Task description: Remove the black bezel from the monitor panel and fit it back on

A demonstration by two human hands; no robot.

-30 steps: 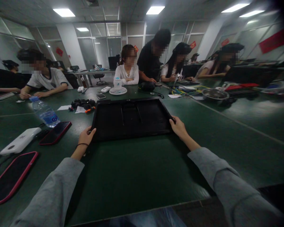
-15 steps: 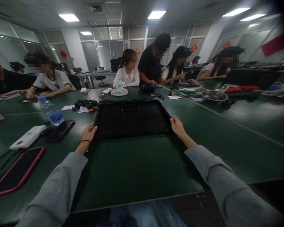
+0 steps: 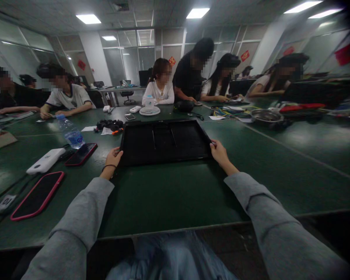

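Note:
A shallow black rectangular tray [image 3: 189, 142] with a raised rim lies in front of me, with thin ridges across its middle. My left hand [image 3: 113, 157] grips its left edge near the front corner, thumb on top. On the opposite side, my right hand [image 3: 219, 151] is closed on the right edge in the same manner. The fingers beneath the rim are partly hidden. Whether the tray rests on the green table [image 3: 175, 198] or is slightly lifted, I cannot tell.
Left of me are a pink-edged phone [image 3: 37, 196], another phone [image 3: 81, 154], a white power bank [image 3: 46, 160] and a water bottle [image 3: 70, 132]. Beyond the tray stand a small white fan [image 3: 149, 109] and a metal bowl [image 3: 266, 116]. Several people sit or stand across the table.
My view has shifted slightly, so the phones and bottle appear further right and higher. Both hands keep their hold on the black tray.

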